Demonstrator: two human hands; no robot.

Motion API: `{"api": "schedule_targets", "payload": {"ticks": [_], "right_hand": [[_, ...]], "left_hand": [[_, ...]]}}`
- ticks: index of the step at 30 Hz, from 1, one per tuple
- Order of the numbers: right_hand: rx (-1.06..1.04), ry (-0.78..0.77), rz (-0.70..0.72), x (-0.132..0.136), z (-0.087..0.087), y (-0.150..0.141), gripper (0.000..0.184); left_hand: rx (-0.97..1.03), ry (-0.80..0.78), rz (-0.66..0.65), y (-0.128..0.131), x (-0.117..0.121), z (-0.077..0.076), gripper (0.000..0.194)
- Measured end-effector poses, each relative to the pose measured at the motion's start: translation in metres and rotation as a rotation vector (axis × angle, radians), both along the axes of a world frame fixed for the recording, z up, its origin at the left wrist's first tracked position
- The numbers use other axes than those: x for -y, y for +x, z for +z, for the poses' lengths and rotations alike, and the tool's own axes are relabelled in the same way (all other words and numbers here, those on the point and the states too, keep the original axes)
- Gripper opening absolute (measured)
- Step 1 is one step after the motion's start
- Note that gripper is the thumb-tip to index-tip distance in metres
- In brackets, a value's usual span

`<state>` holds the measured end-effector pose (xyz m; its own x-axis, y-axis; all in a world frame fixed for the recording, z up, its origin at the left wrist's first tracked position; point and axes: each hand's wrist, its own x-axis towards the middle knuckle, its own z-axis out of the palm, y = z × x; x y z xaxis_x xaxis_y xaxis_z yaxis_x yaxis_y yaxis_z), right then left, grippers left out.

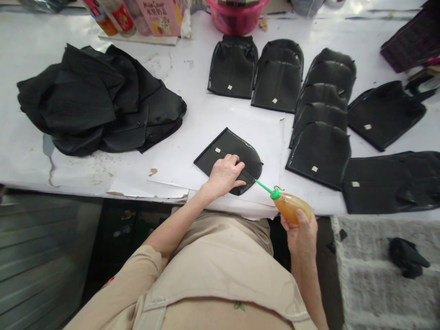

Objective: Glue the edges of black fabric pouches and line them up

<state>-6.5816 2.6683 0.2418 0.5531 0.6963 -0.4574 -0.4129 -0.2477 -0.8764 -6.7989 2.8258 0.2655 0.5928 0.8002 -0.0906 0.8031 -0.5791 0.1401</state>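
Note:
My left hand (225, 174) lies on a flat black leather piece (220, 151) near the table's front edge, fingers curled and pressing it down. My right hand (302, 229) is wrapped round a squeeze bottle of amber glue (290, 206). Its green nozzle (264, 187) points left and touches the right edge of that black piece. The piece rests on a white sheet of paper (264, 133).
Several similar black pieces (319, 114) lie in rows and stacks at the back and right. A heap of black material (96, 101) sits at left. A pink basin (237, 16) and cartons stand at the far edge. The white table (34, 151) ends just before my body.

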Motion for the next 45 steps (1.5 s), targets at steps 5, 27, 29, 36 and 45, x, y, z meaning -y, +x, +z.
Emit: {"api": "schedule_targets", "payload": {"ticks": [5,27,29,36,45], "right_hand": [[0.021,-0.019,-0.042,0.001,0.000,-0.001,0.060],[0.173,0.047,0.004,0.010,-0.012,-0.005,0.055],[0.242,0.054,0.017,0.013,-0.017,-0.005,0.058],[0.436,0.059,0.049,0.021,-0.014,-0.004,0.062],[0.598,0.109,0.108,0.029,-0.017,-0.004,0.065]], "left_hand": [[-0.058,0.008,0.006,0.010,-0.007,0.005,0.052],[-0.057,-0.039,-0.044,0.004,-0.015,0.011,0.044],[-0.073,-0.027,-0.039,0.008,-0.014,0.011,0.043],[-0.074,-0.004,-0.026,0.013,-0.011,0.007,0.044],[-0.076,0.001,-0.014,0.014,-0.011,0.007,0.044]]}}
